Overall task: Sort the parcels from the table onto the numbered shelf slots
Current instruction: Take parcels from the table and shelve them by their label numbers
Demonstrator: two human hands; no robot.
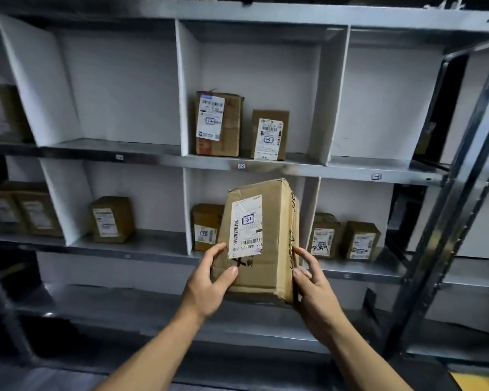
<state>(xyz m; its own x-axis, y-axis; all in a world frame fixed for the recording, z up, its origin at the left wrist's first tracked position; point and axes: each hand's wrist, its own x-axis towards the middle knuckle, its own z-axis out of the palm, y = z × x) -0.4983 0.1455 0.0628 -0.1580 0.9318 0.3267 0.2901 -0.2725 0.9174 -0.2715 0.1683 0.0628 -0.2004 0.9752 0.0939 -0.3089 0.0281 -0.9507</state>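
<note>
I hold a tall brown cardboard parcel (268,244) with a white shipping label upright in front of the middle slot of the lower shelf (158,244). My left hand (209,280) grips its lower left edge, thumb on the front face. On the lower right edge, my right hand (314,289) grips the parcel with curled fingers. A smaller parcel (205,227) stands in that slot, partly hidden behind the held one. Small number tags (241,166) sit on the shelf rails.
Two parcels (218,124) (269,135) stand in the upper middle slot. The lower left slot holds one parcel (112,220), the lower right slot two (323,235) (360,241). White dividers (185,88) separate the slots. A metal upright (446,215) stands at right.
</note>
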